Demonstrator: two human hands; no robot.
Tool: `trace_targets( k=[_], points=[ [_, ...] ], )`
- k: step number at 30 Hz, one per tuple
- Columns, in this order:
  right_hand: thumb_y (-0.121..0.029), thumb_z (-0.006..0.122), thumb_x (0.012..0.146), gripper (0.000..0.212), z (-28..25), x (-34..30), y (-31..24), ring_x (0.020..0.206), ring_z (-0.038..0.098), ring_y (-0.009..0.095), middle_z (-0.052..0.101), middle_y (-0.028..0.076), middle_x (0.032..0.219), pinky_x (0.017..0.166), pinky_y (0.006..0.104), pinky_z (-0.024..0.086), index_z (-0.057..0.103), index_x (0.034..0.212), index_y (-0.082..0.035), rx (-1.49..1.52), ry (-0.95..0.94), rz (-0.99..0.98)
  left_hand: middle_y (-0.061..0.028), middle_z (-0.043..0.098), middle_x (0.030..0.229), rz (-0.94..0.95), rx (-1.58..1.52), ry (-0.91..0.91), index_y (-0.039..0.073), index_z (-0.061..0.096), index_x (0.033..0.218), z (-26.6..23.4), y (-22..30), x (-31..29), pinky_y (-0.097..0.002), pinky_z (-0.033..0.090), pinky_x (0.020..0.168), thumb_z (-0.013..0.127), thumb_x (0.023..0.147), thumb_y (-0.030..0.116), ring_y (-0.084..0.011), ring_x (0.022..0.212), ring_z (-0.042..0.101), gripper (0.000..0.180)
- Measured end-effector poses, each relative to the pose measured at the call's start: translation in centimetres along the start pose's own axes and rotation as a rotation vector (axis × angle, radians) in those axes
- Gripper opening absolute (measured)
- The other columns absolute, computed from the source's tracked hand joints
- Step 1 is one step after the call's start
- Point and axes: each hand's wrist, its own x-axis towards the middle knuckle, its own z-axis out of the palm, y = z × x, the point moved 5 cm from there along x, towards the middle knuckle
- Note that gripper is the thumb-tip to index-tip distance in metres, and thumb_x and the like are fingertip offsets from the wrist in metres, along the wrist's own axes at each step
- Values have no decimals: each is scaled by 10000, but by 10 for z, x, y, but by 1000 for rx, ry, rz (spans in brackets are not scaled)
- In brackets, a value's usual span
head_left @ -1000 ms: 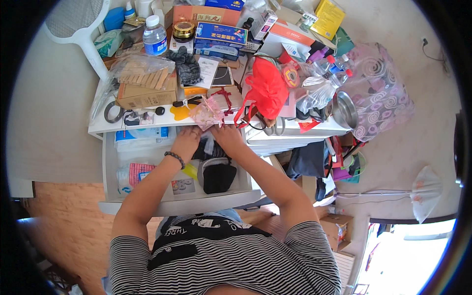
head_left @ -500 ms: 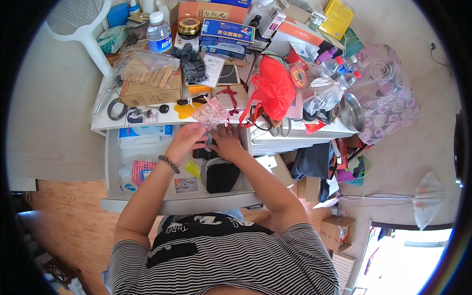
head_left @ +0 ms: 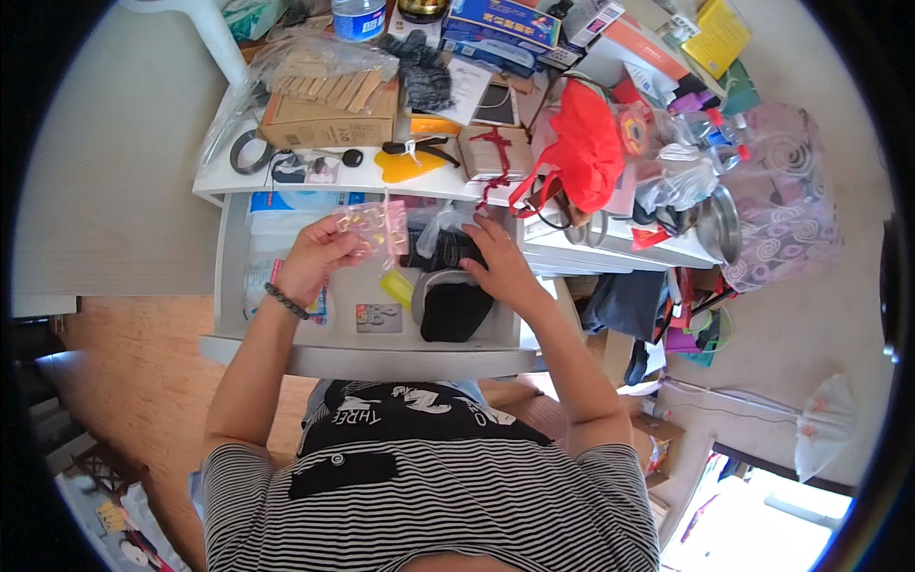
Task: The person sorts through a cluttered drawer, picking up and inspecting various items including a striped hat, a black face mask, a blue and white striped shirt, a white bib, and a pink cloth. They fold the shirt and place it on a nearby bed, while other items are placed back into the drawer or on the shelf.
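- The person's left hand [head_left: 310,259] pinches a pink pouch [head_left: 375,232] between thumb and fingers; the grip is closed on the pouch's left part.
- The pouch is see-through with a gold pattern, and is held up over the pulled-out drawer [head_left: 372,362], near the drawer's back edge.
- The right hand [head_left: 500,259] is loosely open with its fingers spread, palm down, at the right side of the drawer. Its fingertips are at a dark bundle [head_left: 437,253]; whether they press on it cannot be told.
- A crumpled clear plastic bag [head_left: 440,227] lies on the bundle, between the two hands.
- Just in front of the bundle is a black and grey case [head_left: 456,313], with a yellow-green strip [head_left: 396,286] beside its left side and a small printed card [head_left: 378,317] farther left.
- A dark beaded bracelet [head_left: 287,302] circles the left wrist.
- Above the drawer, the white top [head_left: 362,184] bears a dark ring-shaped roll [head_left: 252,153], a cardboard box [head_left: 329,126], a flat yellow piece [head_left: 408,169] and a small box tied with red cord [head_left: 503,157].
- Farther right are a red bag [head_left: 583,143] and a metal bowl [head_left: 721,224].
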Motion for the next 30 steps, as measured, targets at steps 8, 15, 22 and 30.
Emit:
trace_targets(
  k=[8,15,22,30],
  points=[
    [-97,648,858,272,58,26,-62,862,605,108,639,49,960,756,251,489,571,1093,17,1199,-284,340,-27,666,939,-96,191,-83,37,633,1056,-7,-35,-4,-246,505,749,687,841,120,-103,821,619,237],
    [-100,689,810,119,72,38,-64,642,591,87,648,45,707,587,240,468,647,821,11,686,-278,316,-13,644,867,333,710,117,33,616,1034,-10,-10,-23,-233,482,726,710,804,118,-98,758,584,263],
    [-109,704,731,128,87,34,-101,612,618,238,642,126,701,593,316,481,637,795,-19,415,-311,81,-21,620,772,-22,798,-103,27,615,965,-12,-37,-23,-221,479,582,676,831,120,-68,645,561,174],
    [-108,666,730,106,107,29,-83,663,622,268,639,130,714,615,359,488,642,806,-38,503,-367,180,-49,637,734,-192,616,-183,6,634,853,-18,-51,-17,-228,509,526,643,853,158,-93,608,610,152]
  ],
)
